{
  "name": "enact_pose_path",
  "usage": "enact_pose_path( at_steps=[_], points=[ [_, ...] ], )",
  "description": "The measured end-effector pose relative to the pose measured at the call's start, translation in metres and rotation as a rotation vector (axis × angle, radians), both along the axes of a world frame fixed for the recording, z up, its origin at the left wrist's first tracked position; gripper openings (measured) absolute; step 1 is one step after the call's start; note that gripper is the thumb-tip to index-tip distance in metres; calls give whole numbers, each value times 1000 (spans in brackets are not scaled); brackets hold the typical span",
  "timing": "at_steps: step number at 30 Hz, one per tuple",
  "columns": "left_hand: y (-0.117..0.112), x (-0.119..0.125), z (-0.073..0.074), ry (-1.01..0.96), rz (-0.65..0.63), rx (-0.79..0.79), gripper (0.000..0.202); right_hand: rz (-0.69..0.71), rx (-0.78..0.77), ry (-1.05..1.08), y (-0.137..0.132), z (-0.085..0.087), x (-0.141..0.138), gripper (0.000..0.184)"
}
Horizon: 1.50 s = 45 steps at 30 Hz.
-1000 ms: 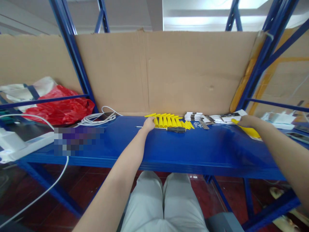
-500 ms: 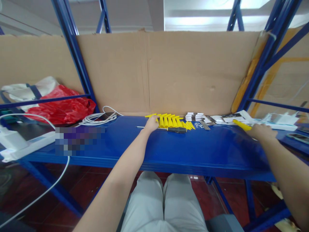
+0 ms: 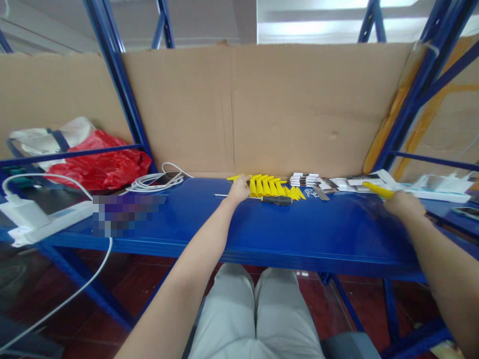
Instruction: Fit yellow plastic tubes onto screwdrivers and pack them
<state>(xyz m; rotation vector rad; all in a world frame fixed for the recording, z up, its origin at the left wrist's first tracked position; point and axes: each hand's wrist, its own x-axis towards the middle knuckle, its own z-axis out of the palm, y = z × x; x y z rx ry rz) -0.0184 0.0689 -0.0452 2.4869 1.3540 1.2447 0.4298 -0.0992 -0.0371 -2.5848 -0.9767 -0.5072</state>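
My left hand [image 3: 238, 189] is at the left end of a row of several yellow plastic pieces [image 3: 266, 186], its fingers closed on the leftmost yellow piece [image 3: 232, 178], whose tip sticks out to the left. A screwdriver [image 3: 277, 200] with a dark handle lies just in front of the row, its thin shaft pointing left behind my wrist. Smaller yellow wedges [image 3: 295, 193] lie at the row's right end. Far to the right, my right hand [image 3: 404, 205] is closed round a long yellow plastic handle [image 3: 377, 190], which points left and away from me.
White packets with dark bands [image 3: 304, 179] and a metal blade-like strip [image 3: 321, 193] lie right of the row. A coiled white cable [image 3: 152, 183], red plastic bag [image 3: 99, 164] and power strip [image 3: 56, 222] occupy the left. Cardboard [image 3: 284, 109] backs the blue table [image 3: 292, 234].
The whole view has shifted slightly. My right hand and the yellow handle have moved slightly left relative to the table. My left hand stays at the row's left end.
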Motion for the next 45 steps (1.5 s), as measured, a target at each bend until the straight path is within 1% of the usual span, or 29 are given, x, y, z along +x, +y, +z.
enact_pose_path(
  at_steps=[1,2,4,6,7,9,11,14,16,18,21,23,25,28,30,32,34,36,38,41,45],
  points=[
    [2,0,-1,-15,-8,6,55,-9,-21,49,-1,6,-8,50],
    [3,0,-3,-30,-14,9,54,-14,-5,71,-2,12,-16,52],
    [6,0,-4,-58,-28,9,54,-5,76,100,-1,25,-32,52],
    [8,1,-5,-82,-50,3,54,-5,200,98,3,36,-48,49],
    [8,1,-5,-95,-63,-5,54,19,262,81,6,41,-56,47],
    [8,2,-4,-128,-77,-34,53,112,377,46,14,50,-73,45],
    [7,2,-3,-166,-78,-70,53,216,471,10,25,57,-92,48],
    [5,3,-1,-224,-91,-106,58,376,566,-36,46,66,-127,47],
    [3,3,0,-261,-111,-120,61,489,614,-62,61,69,-150,44],
    [2,4,0,-285,-131,-135,64,589,659,-78,76,65,-170,43],
    [0,7,-1,-296,-164,-159,68,741,696,-131,94,47,-193,40],
    [-3,10,-1,-298,-183,-171,70,787,646,-146,99,31,-202,40],
    [-5,12,-2,-304,-204,-190,71,830,546,-168,100,15,-207,40],
    [-8,16,-3,-325,-249,-226,66,893,429,-220,95,3,-212,39],
    [-9,17,-4,-336,-279,-247,63,898,389,-228,92,1,-214,40],
    [-10,19,-3,-364,-303,-267,63,886,380,-217,91,2,-217,40],
    [-10,22,-3,-434,-346,-264,68,890,399,-196,91,3,-219,40],
    [-10,25,-2,-527,-404,-248,68,916,439,-162,92,3,-220,39],
    [-10,28,-2,-590,-459,-243,60,947,490,-111,95,1,-221,38],
    [-12,32,-2,-615,-519,-256,48,968,542,-15,99,-1,-224,37],
    [-23,38,4,-666,-561,-300,45,994,528,67,100,-2,-231,36]
  ],
)
